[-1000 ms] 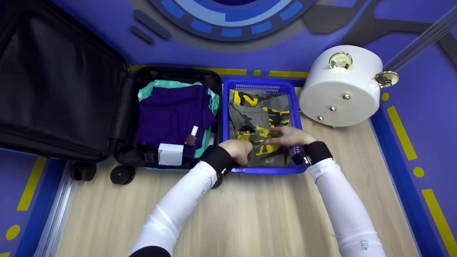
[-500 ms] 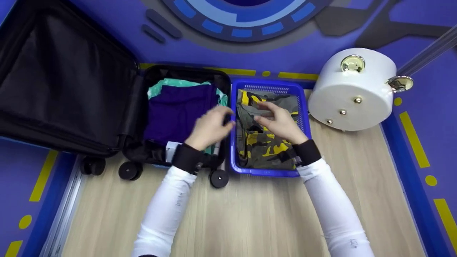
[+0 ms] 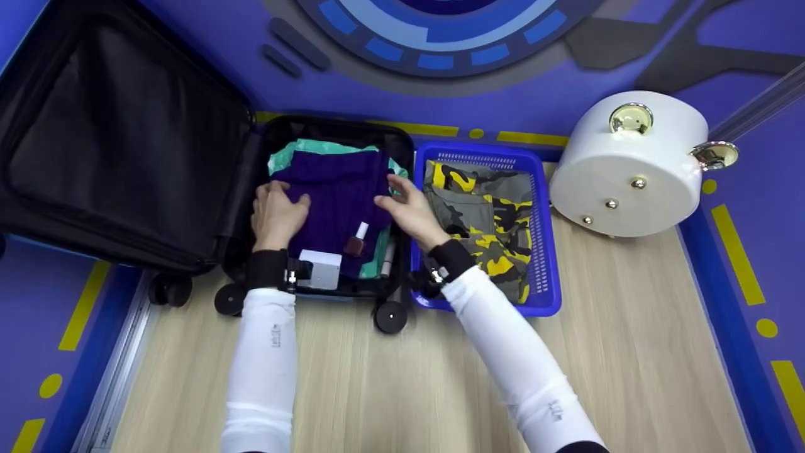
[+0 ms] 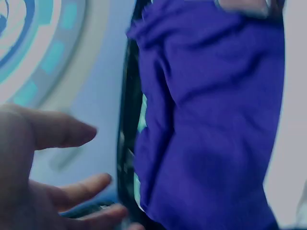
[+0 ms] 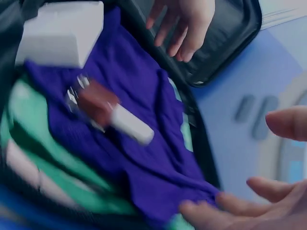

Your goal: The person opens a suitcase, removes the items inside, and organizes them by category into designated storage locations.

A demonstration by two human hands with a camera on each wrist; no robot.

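- The left hand (image 3: 277, 217) is hanging open at the purple cloth's left edge, thumb well apart from the fingers, and is holding nothing; whether a fingertip is touching the cloth, I cannot tell.
- The right hand (image 3: 412, 211) is facing it from the opposite edge, loosely spread and gripping nothing; its fingertips are lying at or just beside the cloth, contact being unclear.
- The purple cloth (image 3: 336, 201) is lying between the two hands in the suitcase (image 3: 126, 126), wrinkling near the fingers.
- The green cloth (image 3: 324, 147) is showing from underneath, beyond both hands' fingertips, so tucking or smoothing is probably going best with both palms working evenly, drawing the purple edges inward without dragging the lower layer.
- The bottle (image 3: 356, 244) is lying on the purple cloth, nearer the person than the right hand's thumb; a slow, level pull is likely keeping it from rolling.
- The box (image 3: 324, 269) is sitting just right of the left wrist, so that wrist is best staying high to avoid knocking it.
- The tube (image 3: 388, 257) is resting left of the right wrist, beside the green cloth.
- The basket (image 3: 550, 277) is standing under the right forearm, holding camouflage cloth (image 3: 465, 211); keeping that sleeve clear of its rim seems wise.
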